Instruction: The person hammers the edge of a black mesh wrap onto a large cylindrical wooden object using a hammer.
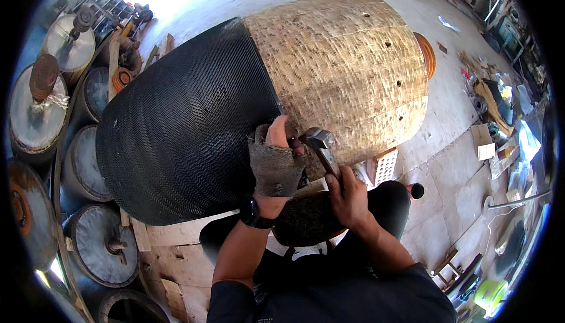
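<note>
Far to the left of the left hand, several metal drums (103, 243) stand close together along the side, perhaps to leave the floor free for the work. Nearer, just left of this hand and also beyond it, a black ridged sheet (182, 123) wraps around one half of the big roller (344, 70), which lies on its side in front of both hands; its other half is tan and rough, with a few small holes. The left hand (275, 158), in a worn grey glove, rests at the edge of the sheet, probably to keep this edge down; one bare finger points up and the others are bent, but I cannot tell if they pinch something small. Just right of these fingers is the head of a hammer (319, 138); whether it touches them is not clear. The right hand (351, 200) is closed around the handle, quite near to the head, which maybe gives control for short blows. Below and between the hands, a dark container (288, 243) sits between the knees, within easy reach. Beyond the right hand, a brick with holes (385, 167) stands beside the roller, maybe to stop it from rolling.
</note>
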A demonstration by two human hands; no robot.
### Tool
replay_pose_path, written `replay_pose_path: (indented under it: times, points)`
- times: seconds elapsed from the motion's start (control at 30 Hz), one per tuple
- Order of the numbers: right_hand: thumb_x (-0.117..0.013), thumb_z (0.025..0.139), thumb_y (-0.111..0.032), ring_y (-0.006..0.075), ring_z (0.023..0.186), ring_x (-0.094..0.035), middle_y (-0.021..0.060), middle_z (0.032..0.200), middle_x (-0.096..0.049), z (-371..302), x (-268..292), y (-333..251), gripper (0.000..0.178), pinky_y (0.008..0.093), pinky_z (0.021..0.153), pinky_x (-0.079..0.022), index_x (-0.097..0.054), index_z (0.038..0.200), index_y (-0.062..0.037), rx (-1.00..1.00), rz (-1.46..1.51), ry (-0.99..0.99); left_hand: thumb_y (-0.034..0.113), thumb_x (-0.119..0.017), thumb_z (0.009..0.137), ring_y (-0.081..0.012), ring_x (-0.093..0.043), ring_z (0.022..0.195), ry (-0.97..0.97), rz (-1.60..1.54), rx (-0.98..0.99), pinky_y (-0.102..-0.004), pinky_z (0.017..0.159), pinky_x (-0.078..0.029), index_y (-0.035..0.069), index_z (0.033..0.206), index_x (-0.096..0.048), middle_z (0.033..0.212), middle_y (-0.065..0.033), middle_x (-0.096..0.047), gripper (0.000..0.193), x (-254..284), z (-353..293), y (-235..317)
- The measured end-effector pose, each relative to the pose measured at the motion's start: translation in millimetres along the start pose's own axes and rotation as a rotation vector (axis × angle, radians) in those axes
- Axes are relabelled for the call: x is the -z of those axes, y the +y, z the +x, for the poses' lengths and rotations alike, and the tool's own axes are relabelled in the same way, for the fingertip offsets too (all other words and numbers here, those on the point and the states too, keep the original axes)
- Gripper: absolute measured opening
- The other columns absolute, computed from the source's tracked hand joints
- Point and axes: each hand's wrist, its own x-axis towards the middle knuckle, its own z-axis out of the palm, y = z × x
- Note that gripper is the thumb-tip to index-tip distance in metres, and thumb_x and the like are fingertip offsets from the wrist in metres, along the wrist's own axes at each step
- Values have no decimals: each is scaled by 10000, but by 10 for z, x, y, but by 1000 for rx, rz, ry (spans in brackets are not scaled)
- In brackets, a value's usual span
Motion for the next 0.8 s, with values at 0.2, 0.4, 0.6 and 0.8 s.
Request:
replay_pose_path:
  times: [0.2,0.4,0.6,0.8]
  points:
    - [-653,930,-132,454,669,-626,242,760,-627,53,-17,-75,225,491,570,-495,-513,1042,4,102,-183,-6,63,-751,742,-277,-580,890,-6,56,21,-450,853,-443,17,1339,-457,937,-90,-597,667,-32,-2,1]
    - [-662,908,-137,439,681,-639,242,772,-631,-37,23,-108,242,500,583,-504,-520,1047,1,177,-145,107,162,-760,781,-289,-573,915,51,90,-27,-460,877,-423,1,1356,-443,944,-96,-598,676,-100,-33,-39]
    - [-661,909,-149,436,681,-642,238,773,-635,10,45,-134,258,493,579,-507,-526,1055,17,175,-243,66,199,-762,805,-282,-568,918,-10,92,73,-480,905,-404,-5,1378,-434,960,-91,-601,691,-67,-45,15]
    - [-663,894,-107,424,658,-639,212,743,-621,45,-31,-26,285,473,579,-511,-526,1095,42,190,-332,43,194,-755,817,-319,-565,1019,12,85,5,-479,911,-422,-31,1428,-385,1077,-146,-592,750,0,-84,17]
